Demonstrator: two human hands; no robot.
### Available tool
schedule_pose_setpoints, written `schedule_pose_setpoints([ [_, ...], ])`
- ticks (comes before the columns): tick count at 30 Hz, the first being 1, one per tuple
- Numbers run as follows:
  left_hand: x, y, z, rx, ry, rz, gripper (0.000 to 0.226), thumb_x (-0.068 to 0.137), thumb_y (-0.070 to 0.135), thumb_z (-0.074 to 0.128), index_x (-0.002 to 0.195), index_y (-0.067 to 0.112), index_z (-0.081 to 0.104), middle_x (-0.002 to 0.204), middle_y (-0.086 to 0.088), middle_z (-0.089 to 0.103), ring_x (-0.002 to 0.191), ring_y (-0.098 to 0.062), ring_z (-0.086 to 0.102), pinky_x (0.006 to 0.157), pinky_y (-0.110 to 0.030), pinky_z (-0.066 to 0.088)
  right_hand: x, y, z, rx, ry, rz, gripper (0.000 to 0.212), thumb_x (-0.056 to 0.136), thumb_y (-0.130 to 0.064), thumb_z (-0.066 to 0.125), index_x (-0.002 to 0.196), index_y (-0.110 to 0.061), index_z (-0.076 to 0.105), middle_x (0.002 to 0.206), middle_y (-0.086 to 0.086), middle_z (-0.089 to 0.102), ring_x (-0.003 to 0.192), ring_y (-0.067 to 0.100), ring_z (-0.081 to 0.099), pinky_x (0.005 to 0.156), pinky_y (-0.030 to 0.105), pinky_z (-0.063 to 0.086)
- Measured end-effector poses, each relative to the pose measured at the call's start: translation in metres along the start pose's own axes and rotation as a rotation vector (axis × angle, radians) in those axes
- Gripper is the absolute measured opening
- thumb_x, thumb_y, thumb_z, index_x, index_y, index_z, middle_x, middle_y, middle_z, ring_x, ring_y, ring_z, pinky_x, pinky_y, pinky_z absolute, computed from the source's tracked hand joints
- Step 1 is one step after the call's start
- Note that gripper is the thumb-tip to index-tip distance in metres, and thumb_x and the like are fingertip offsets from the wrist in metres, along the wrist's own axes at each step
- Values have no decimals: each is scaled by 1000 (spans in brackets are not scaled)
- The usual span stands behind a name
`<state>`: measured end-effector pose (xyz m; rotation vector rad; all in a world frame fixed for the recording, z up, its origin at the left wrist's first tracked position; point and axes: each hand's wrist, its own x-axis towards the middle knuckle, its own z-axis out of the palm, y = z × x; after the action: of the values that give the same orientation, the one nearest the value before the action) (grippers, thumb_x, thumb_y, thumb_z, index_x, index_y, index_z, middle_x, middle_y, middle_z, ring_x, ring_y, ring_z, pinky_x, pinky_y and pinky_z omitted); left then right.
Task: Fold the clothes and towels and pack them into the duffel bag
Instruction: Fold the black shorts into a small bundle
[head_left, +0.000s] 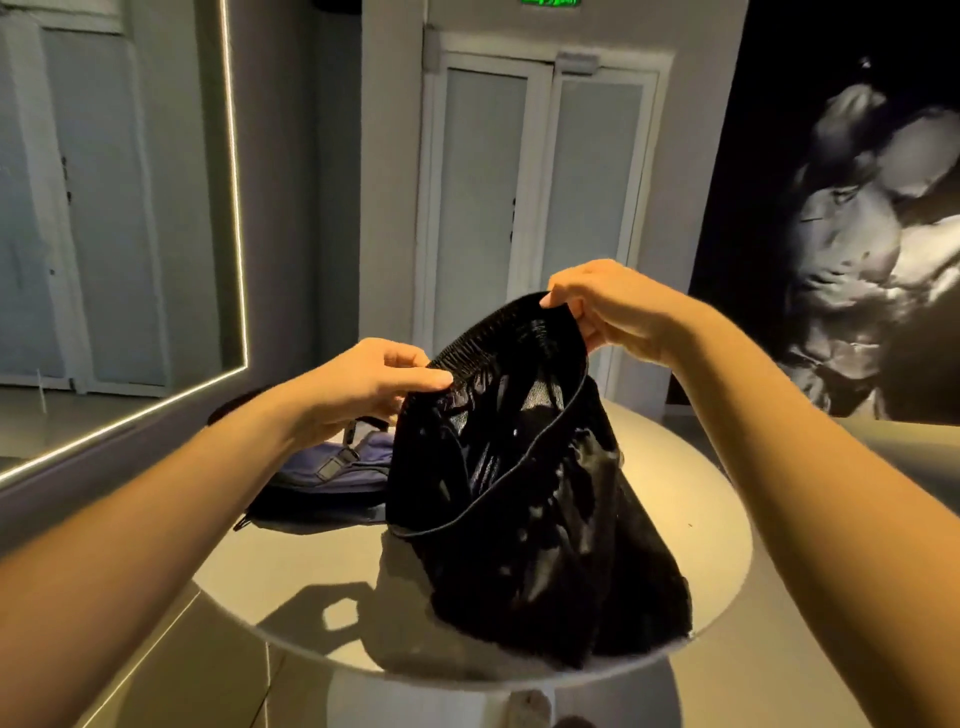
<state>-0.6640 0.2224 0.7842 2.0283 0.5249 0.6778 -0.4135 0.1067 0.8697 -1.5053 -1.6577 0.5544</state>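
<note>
A pair of black shorts (540, 519) with an elastic waistband and mesh lining hangs above the round white table (691, 499), its lower end resting on the tabletop. My left hand (363, 384) pinches the waistband at its left end. My right hand (608, 312) pinches the same waistband higher up at its right end. The waist opening gapes toward me. A dark blue duffel bag (332, 473) with black straps and buckles lies flat on the table behind my left forearm, partly hidden by the shorts.
The table stands on a white pedestal (441, 696). A large mirror (104, 208) with a lit edge strip fills the left wall. White double doors (535, 197) are straight ahead. A dark wall poster (857, 234) is at the right.
</note>
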Motion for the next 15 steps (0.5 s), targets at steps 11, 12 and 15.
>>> schedule_pose_setpoints([
  [11, -5, 17, 38, 14, -80, -109, 62, 85, 61, 71, 111, 5, 66, 95, -15, 74, 82, -28, 71, 75, -39, 60, 4, -24, -28, 264, 557, 76, 14, 96, -16, 45, 85, -10, 50, 68, 2, 47, 62, 16, 49, 57, 27, 40],
  [12, -4, 21, 51, 6, -131, -128, 66, 84, 67, 70, 113, 8, 66, 98, -15, 74, 86, -29, 73, 79, -42, 61, 6, -23, -31, 266, 570, 95, 13, 96, -17, 45, 89, -8, 52, 71, 4, 50, 65, 17, 52, 60, 27, 43],
  [15, 1, 28, 96, 11, -154, -174, 63, 75, 68, 67, 111, 17, 62, 95, -8, 75, 85, -27, 76, 81, -44, 63, 11, -21, -35, 346, 576, 151, 12, 95, -14, 47, 94, -6, 56, 84, 11, 56, 80, 26, 59, 79, 38, 53],
])
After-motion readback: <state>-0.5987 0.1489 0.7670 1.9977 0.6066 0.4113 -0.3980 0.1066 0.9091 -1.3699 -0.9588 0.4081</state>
